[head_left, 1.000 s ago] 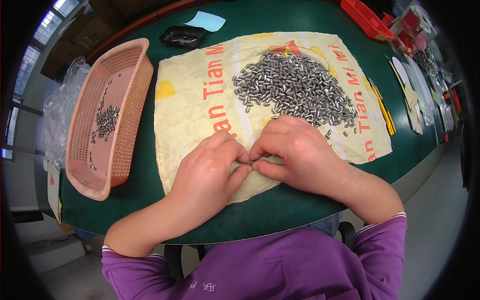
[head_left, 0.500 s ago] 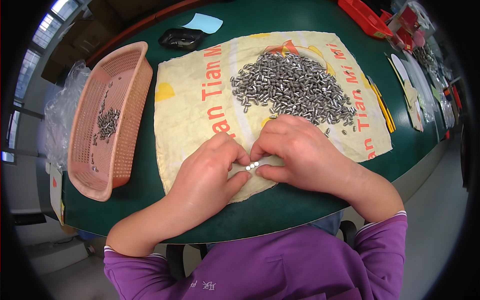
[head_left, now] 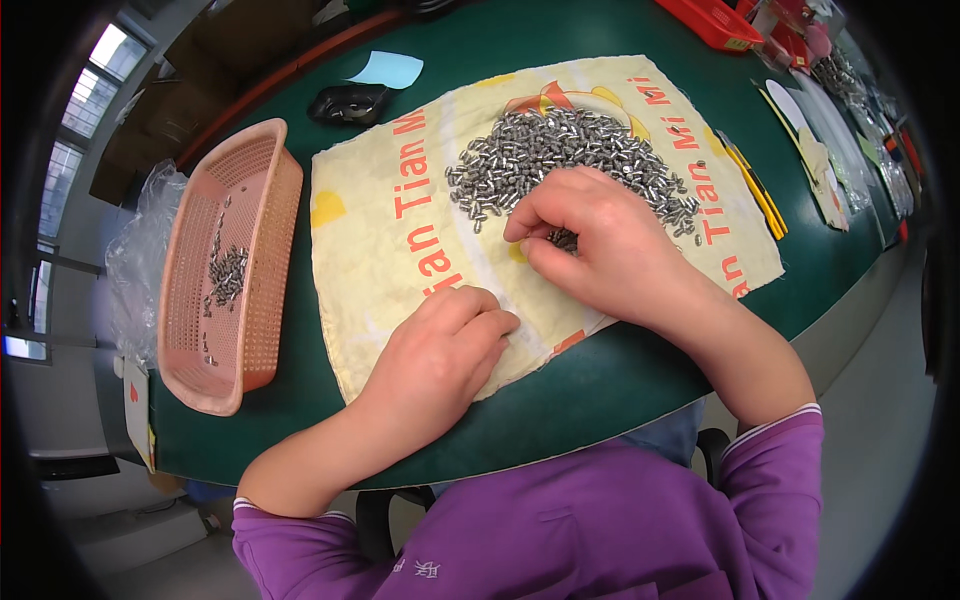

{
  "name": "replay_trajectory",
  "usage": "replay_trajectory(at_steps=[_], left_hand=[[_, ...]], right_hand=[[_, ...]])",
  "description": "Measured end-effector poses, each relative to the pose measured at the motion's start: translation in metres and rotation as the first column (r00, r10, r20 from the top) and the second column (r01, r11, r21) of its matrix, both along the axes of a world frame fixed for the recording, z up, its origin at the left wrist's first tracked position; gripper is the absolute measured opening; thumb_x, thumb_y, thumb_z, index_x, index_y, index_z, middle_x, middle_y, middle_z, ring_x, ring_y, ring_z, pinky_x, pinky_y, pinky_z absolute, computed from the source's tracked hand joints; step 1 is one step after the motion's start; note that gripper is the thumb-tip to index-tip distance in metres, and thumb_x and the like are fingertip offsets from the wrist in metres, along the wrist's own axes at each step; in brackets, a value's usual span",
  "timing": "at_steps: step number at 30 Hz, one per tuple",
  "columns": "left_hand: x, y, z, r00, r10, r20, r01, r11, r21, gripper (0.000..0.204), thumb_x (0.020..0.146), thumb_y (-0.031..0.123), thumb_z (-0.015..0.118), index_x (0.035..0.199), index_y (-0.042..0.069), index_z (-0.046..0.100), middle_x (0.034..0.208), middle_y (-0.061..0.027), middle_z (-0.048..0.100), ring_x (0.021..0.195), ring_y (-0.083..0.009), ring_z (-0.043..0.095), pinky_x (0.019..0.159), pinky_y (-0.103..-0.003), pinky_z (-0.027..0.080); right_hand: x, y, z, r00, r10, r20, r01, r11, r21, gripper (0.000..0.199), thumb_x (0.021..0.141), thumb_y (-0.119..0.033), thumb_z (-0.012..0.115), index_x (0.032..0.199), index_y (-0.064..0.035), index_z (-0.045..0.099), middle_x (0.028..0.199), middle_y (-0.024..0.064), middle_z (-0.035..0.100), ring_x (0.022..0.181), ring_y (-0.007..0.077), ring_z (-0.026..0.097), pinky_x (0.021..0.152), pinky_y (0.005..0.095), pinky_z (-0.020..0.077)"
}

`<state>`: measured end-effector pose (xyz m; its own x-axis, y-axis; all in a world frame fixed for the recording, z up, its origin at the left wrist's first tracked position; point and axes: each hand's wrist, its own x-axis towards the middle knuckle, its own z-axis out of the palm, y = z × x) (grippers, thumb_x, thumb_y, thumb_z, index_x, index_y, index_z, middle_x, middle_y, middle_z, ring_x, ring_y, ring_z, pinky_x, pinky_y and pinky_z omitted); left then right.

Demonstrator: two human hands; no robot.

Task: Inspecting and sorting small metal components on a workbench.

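A heap of small, silvery, cylindrical metal pieces lies on the cream cloth, which carries red print. Over the heap's near edge is my right hand, its thumb and forefinger closed toward each other. A tiny dark spot shows at those fingertips, too small to name. My left hand rests low on the cloth near the table's front edge, fingers curled in against the thumb. Whatever it may hold is hidden by the fingers.
On the left stands a pink plastic basket with some metal pieces inside, beside a clear plastic bag. A black pouch and light-blue paper lie behind. Yellow-handled tool and red tray are rightward.
My right hand has moved away from my left, up to the heap. The few white-ended pieces that showed between both hands are out of sight. The view has shifted slightly.
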<state>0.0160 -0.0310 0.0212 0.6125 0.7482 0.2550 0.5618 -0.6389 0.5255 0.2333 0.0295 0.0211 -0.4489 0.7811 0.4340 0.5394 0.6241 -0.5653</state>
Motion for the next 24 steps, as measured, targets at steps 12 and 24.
replay_trajectory(at_steps=[12, 24], left_hand=[[-0.021, 0.024, -0.006, 0.582, 0.626, 0.519, 0.382, 0.354, -0.854, 0.021, 0.102, 0.024, 0.063, 0.109, 0.005, 0.063, 0.093, 0.0002, 0.060, 0.078, -0.0062, 0.054, 0.071, -0.020, 0.047], [-0.036, 0.027, 0.037, 0.638, 0.491, 0.593, 0.063, 0.734, -0.676, 0.016, 0.099, 0.014, 0.066, 0.109, 0.002, 0.062, 0.093, -0.0024, 0.063, 0.076, -0.0083, 0.058, 0.068, -0.023, 0.049]], right_hand=[[0.002, 0.002, -0.003, 0.999, -0.001, -0.055, 0.002, 1.000, 0.020, 0.010, 0.081, -0.007, 0.070, 0.091, -0.0088, 0.070, 0.088, 0.0055, 0.066, 0.089, 0.0262, 0.063, 0.081, 0.0385, 0.0517], [0.001, 0.006, 0.008, 0.937, -0.120, -0.329, 0.098, 0.992, -0.081, 0.016, 0.098, -0.020, 0.060, 0.097, -0.0063, 0.068, 0.088, 0.0126, 0.068, 0.079, 0.0313, 0.067, 0.073, 0.0415, 0.0531]])
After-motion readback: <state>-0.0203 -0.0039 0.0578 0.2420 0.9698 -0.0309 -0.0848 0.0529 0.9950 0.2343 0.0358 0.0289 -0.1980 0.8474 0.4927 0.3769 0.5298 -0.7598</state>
